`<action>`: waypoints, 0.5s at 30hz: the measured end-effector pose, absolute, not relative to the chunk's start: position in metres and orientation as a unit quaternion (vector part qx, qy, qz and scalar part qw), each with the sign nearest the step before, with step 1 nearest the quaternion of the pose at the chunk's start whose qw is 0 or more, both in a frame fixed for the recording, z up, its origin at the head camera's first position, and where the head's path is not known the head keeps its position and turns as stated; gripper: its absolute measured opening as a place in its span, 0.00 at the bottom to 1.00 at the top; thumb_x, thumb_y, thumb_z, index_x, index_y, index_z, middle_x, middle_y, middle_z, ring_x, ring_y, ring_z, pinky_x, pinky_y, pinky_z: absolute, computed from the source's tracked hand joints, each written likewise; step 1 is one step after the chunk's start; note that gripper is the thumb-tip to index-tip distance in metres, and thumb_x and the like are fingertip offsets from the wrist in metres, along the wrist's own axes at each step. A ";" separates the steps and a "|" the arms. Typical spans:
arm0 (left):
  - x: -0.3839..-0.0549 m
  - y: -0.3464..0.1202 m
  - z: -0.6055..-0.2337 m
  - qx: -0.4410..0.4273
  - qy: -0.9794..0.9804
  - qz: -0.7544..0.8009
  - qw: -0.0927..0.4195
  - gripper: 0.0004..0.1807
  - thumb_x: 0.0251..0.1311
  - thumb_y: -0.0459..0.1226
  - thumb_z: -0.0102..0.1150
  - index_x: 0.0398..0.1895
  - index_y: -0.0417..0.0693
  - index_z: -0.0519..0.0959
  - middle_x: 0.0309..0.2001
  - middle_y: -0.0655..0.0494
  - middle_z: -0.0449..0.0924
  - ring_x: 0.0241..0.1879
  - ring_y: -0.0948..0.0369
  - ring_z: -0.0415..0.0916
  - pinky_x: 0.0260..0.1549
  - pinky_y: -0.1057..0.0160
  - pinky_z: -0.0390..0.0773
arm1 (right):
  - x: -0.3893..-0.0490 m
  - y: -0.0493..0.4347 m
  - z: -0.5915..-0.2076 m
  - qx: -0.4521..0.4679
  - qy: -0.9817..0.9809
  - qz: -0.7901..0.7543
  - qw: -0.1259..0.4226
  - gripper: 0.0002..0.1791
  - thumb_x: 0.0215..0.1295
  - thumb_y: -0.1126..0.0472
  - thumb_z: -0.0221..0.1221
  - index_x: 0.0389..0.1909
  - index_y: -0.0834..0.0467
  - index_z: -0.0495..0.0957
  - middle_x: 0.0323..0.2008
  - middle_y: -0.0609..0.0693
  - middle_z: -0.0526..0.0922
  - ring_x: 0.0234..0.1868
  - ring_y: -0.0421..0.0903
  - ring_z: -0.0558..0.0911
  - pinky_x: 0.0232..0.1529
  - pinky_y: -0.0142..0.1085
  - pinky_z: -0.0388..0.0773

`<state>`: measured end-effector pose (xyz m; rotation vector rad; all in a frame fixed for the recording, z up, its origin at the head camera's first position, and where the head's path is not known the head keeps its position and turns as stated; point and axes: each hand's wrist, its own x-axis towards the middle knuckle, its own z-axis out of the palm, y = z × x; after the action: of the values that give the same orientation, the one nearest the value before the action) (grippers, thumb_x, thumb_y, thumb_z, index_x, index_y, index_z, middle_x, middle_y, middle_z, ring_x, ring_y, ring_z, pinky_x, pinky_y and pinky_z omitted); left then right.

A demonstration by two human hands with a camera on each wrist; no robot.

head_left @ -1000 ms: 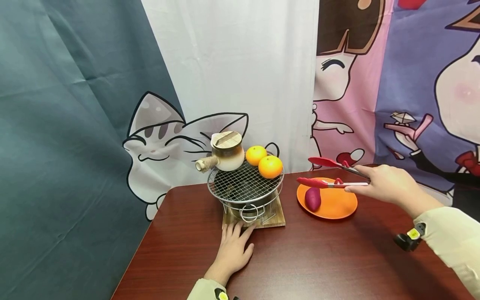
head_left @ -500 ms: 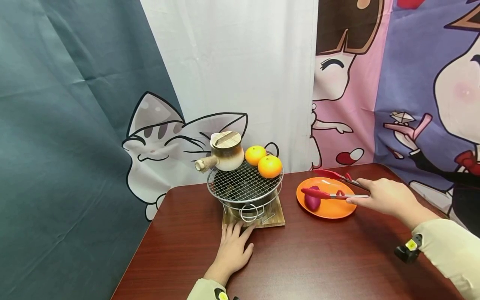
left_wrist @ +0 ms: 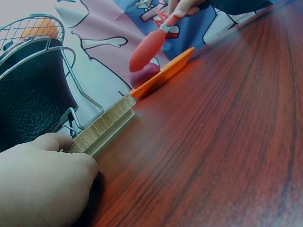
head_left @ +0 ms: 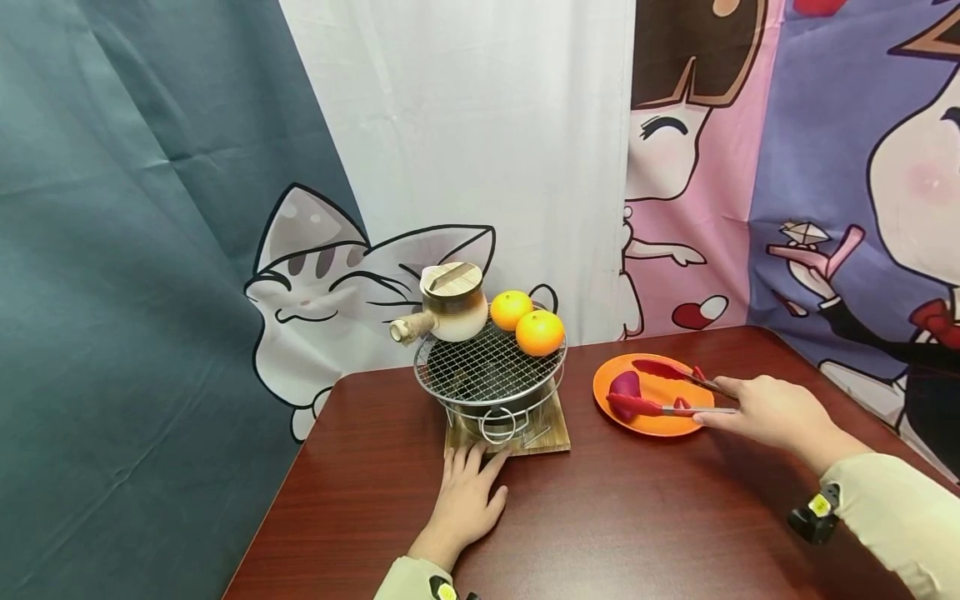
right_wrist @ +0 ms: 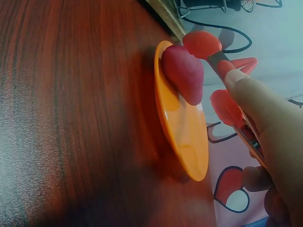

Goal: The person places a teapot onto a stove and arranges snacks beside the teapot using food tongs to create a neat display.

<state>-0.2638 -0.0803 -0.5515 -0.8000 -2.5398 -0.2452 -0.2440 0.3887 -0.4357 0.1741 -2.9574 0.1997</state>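
Note:
My right hand [head_left: 780, 412] grips a pair of tongs [head_left: 634, 405] with red tips, its arms spread apart. Below and between those tips lies a purple sweet potato [head_left: 624, 384] on the left part of an orange plate [head_left: 667, 426]. In the right wrist view one red tip overlaps the end of the sweet potato [right_wrist: 183, 73]; the other is off to its side. My left hand [head_left: 467, 500] rests with fingers spread at the front edge of a wooden board [head_left: 553, 435]. Its thumb and a finger lie against the board's side [left_wrist: 102, 130] in the left wrist view.
On the board stands a round grill stove with a wire rack [head_left: 480, 379]. The rack bears a lidded clay pot [head_left: 461, 317], its handle pointing left, and two oranges [head_left: 512, 310]. A cartoon-printed curtain [head_left: 555, 167] hangs behind the reddish-brown table [head_left: 637, 517].
My right hand has lowered the tongs from above the plate, so the tips now stand around the sweet potato in the head view. The left hand has stayed in place.

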 end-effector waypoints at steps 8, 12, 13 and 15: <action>-0.264 -0.080 -0.551 -0.293 -0.923 -0.089 0.234 0.31 0.58 0.46 0.62 0.68 0.60 0.75 0.63 0.49 0.69 0.66 0.44 0.64 0.64 0.34 0.60 | -0.242 0.391 -0.440 0.050 -0.995 0.062 0.061 0.56 0.51 0.18 0.56 0.61 0.65 0.78 0.45 0.68 0.84 0.44 0.65 0.84 0.34 0.64 0.79; -0.264 -0.080 -0.551 -0.293 -0.922 -0.092 0.236 0.31 0.58 0.46 0.62 0.68 0.60 0.75 0.62 0.49 0.70 0.65 0.44 0.64 0.64 0.33 0.60 | -0.242 0.392 -0.441 0.053 -0.995 0.060 0.060 0.55 0.52 0.18 0.55 0.60 0.64 0.79 0.44 0.68 0.85 0.43 0.65 0.84 0.34 0.64 0.79; -0.264 -0.080 -0.551 -0.293 -0.922 -0.092 0.236 0.31 0.58 0.46 0.62 0.68 0.60 0.74 0.62 0.49 0.70 0.66 0.44 0.64 0.64 0.33 0.60 | -0.242 0.393 -0.441 0.054 -0.995 0.060 0.060 0.55 0.52 0.18 0.55 0.60 0.64 0.79 0.44 0.68 0.85 0.43 0.65 0.84 0.34 0.64 0.79; -0.264 -0.080 -0.551 -0.293 -0.922 -0.093 0.236 0.31 0.58 0.46 0.62 0.68 0.60 0.74 0.62 0.49 0.69 0.66 0.44 0.64 0.64 0.33 0.59 | -0.242 0.392 -0.442 0.056 -0.995 0.060 0.064 0.55 0.52 0.19 0.56 0.60 0.64 0.79 0.45 0.68 0.85 0.43 0.65 0.84 0.34 0.64 0.79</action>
<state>-0.2639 -0.0804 -0.5512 -0.8050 -2.5284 -0.2546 -0.2422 0.3924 -0.4418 0.1678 -3.0035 0.1809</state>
